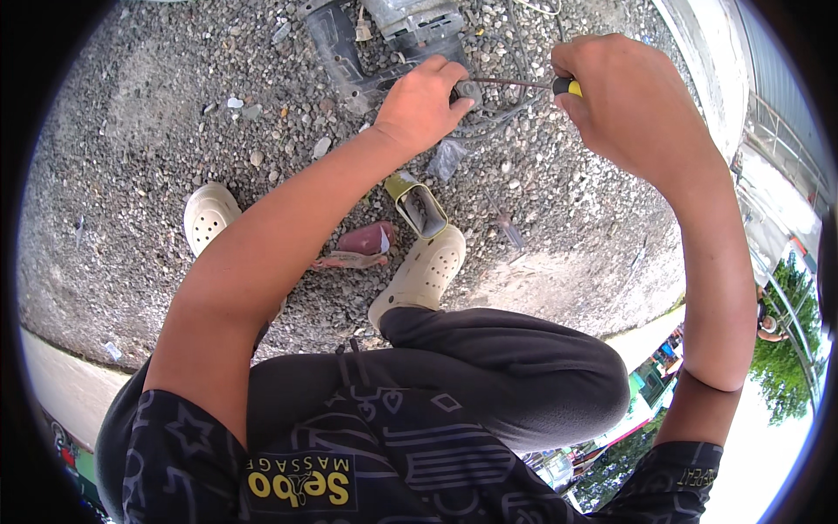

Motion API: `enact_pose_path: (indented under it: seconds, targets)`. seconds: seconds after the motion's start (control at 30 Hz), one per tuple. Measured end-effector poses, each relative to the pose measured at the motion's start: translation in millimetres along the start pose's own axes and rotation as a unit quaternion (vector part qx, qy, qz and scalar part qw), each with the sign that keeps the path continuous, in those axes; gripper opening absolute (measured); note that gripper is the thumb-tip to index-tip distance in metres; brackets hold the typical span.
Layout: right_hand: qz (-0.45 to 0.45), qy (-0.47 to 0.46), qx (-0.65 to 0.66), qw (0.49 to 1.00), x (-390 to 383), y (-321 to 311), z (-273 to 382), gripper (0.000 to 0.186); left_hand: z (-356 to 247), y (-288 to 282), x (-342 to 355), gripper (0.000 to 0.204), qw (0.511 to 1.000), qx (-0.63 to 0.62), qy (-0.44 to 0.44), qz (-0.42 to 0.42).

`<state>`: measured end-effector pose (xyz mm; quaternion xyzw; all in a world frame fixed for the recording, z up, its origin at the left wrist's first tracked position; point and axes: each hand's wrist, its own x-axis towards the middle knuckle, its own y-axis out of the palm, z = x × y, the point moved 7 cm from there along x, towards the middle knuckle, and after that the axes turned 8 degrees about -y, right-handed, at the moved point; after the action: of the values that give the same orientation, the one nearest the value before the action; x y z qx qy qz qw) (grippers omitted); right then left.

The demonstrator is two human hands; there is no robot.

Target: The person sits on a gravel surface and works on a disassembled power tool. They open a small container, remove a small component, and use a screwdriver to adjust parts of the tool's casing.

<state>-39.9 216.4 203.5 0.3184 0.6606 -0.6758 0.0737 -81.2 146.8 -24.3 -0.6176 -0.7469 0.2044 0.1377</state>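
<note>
My right hand (633,113) is closed round a yellow-and-black screwdriver (564,87), whose long thin shaft (511,82) points left toward my left hand (417,109). My left fingers are curled on the corner of a dark, dusty machine housing (336,48), by a small grey fitting (469,91) that the screwdriver's tip reaches. A grey block (406,19) sits on the housing, and a dark cable (515,48) runs beside it. Whether the tip is seated in the fitting I cannot tell.
Gravel ground (131,105) holds a crumpled clear plastic piece (447,160), an olive open container (403,192) and a reddish packet (362,237). My cream clogs (209,223) stand among them. A concrete edge (70,367) curves behind me; another person (766,327) is distant at the right.
</note>
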Motion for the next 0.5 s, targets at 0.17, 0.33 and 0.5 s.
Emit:
enact_pose_path:
  seconds: [0.17,0.33,0.5]
  targets:
    - [0.034,0.013,-0.026,0.999,1.5,6.3,-3.5,0.017,2.6,0.5,1.1,0.035,1.0,-0.008,0.005,0.012]
    - [0.001,0.04,0.047,0.998,0.6,6.7,-4.0,0.015,1.1,0.1,1.9,0.035,1.0,-0.001,0.004,0.018]
    - [0.012,0.029,0.024,0.999,5.8,4.6,-6.8,0.017,1.8,-0.6,1.7,0.035,1.0,0.0,0.012,0.018]
